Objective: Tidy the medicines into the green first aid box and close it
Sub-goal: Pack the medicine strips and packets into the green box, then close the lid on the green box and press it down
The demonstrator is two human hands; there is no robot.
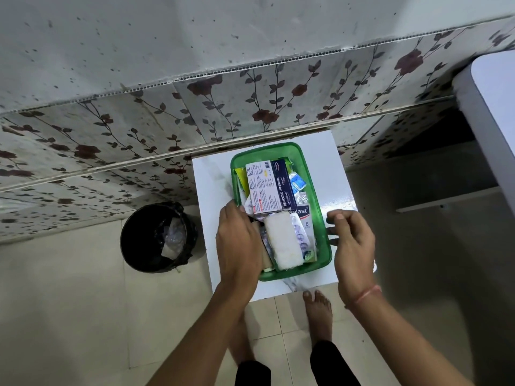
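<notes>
Left hand (239, 240): laid palm-down over the near-left contents of the box, fingers curled at its left wall; nothing seen to be gripped.
Bin (158, 236): black, lined, seen on the floor left of the left hand.
Green first aid box (324, 246): set lidless on a white table (211, 179), between both hands.
Contents: dressings carton (271, 188) beyond the left fingertips; gauze roll (282, 242) just right of that hand.
Right hand (354, 246): loosely curled and empty, held just beside the box's right wall.
</notes>
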